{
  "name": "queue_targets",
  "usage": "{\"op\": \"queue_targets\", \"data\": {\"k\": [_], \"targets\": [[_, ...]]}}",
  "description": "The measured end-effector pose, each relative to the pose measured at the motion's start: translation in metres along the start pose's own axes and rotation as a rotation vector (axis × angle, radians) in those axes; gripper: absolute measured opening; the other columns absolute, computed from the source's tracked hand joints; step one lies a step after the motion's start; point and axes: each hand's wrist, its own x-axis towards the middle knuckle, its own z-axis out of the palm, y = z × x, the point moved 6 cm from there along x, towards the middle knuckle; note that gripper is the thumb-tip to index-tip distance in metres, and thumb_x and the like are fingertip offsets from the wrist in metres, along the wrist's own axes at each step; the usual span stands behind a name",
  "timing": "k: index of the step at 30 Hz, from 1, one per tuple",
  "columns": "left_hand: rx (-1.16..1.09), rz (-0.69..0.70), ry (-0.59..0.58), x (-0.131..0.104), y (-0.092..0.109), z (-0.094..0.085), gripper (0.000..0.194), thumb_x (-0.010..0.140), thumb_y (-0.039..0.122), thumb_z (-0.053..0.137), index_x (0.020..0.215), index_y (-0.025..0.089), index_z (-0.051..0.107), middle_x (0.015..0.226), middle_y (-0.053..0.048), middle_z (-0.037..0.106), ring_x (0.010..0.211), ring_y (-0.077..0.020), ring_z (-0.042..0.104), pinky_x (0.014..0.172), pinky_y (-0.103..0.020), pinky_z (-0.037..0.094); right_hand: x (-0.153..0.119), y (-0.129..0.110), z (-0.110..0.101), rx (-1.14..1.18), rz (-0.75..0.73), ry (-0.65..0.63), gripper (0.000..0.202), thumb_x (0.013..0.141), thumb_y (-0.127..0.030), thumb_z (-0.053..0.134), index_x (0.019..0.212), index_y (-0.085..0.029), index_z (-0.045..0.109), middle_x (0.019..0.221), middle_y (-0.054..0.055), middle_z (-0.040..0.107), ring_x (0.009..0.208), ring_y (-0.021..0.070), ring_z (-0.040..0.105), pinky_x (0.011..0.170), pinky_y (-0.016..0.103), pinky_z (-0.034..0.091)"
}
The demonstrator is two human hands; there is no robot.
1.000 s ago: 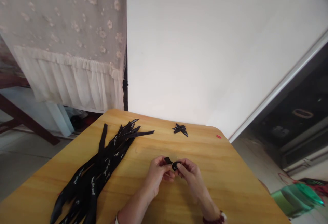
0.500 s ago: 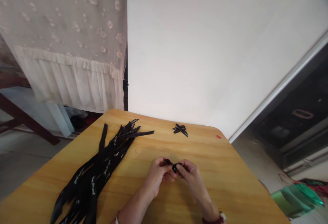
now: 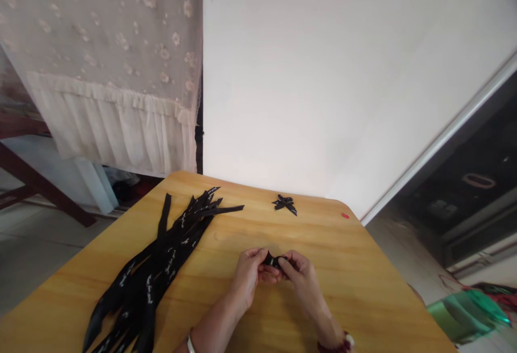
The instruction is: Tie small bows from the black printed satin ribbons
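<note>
My left hand [image 3: 251, 271] and my right hand [image 3: 298, 272] are close together over the front middle of the wooden table [image 3: 347, 267]. Between them they pinch a short black ribbon [image 3: 272, 260], gathered into a small loop or knot whose exact shape is hard to make out. Fingers hide both of its ends. A finished-looking black ribbon bow [image 3: 285, 203] lies beyond my hands near the back edge. To the left spreads a long pile of black ribbons [image 3: 169, 251] with white lettering.
A small red piece [image 3: 345, 216] lies at the table's back right. Behind the table stands a white panel [image 3: 323, 84], with a lace curtain [image 3: 121, 73] at left. A green translucent container [image 3: 468, 312] is on the right, beyond the table edge.
My left thumb and fingertips have moved up slightly along the black ribbon, showing more of it between my hands. My right hand has hardly moved.
</note>
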Motion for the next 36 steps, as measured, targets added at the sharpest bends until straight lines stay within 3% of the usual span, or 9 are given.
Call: {"op": "queue_targets", "data": {"k": [8, 15, 21, 31, 36], "targets": [[-0.037, -0.002, -0.007, 0.0, -0.001, 0.0, 0.025, 0.064, 0.034, 0.059, 0.062, 0.01, 0.051, 0.047, -0.003, 0.057, 0.04, -0.0122, 0.056, 0.035, -0.019, 0.042, -0.001, -0.003, -0.001, -0.042, -0.047, 0.013, 0.025, 0.064, -0.038, 0.059, 0.055, -0.016, 0.052, 0.046, -0.003, 0.051, 0.043, 0.0098, 0.046, 0.044, 0.021, 0.038], [-0.025, 0.0, 0.017, -0.002, 0.007, -0.003, 0.03, 0.064, 0.038, 0.058, 0.076, 0.012, 0.055, 0.079, -0.004, 0.059, 0.036, -0.0062, 0.051, 0.03, -0.018, 0.039, 0.002, -0.005, -0.014, -0.069, -0.079, 0.095, 0.023, 0.066, -0.036, 0.058, 0.059, -0.015, 0.052, 0.042, -0.004, 0.05, 0.04, 0.009, 0.044, 0.042, 0.02, 0.034], [0.105, -0.001, -0.074, -0.003, 0.001, 0.003, 0.023, 0.054, 0.023, 0.066, 0.071, 0.012, 0.054, 0.063, 0.001, 0.056, 0.036, -0.0065, 0.049, 0.03, -0.017, 0.038, 0.002, -0.003, -0.011, -0.083, -0.067, 0.094, 0.026, 0.064, -0.039, 0.059, 0.056, -0.016, 0.05, 0.039, -0.007, 0.043, 0.034, 0.0066, 0.038, 0.036, 0.018, 0.029], [0.086, 0.017, -0.021, -0.001, 0.003, 0.0, 0.021, 0.053, 0.022, 0.066, 0.062, 0.013, 0.049, 0.052, 0.003, 0.053, 0.036, -0.0072, 0.048, 0.029, -0.017, 0.036, -0.003, -0.003, -0.007, -0.083, 0.006, 0.08, 0.038, 0.074, -0.049, 0.044, 0.055, -0.016, 0.047, 0.03, -0.01, 0.03, 0.028, 0.0039, 0.025, 0.031, 0.018, 0.017], [0.052, 0.011, 0.017, -0.001, 0.005, -0.003, 0.02, 0.052, 0.019, 0.066, 0.062, 0.013, 0.049, 0.047, 0.005, 0.049, 0.034, -0.0065, 0.046, 0.028, -0.016, 0.035, -0.002, -0.001, -0.001, -0.057, 0.058, -0.001, 0.028, 0.06, -0.041, 0.062, 0.065, -0.015, 0.054, 0.05, -0.005, 0.05, 0.03, 0.0019, 0.027, 0.03, 0.016, 0.018]]}}
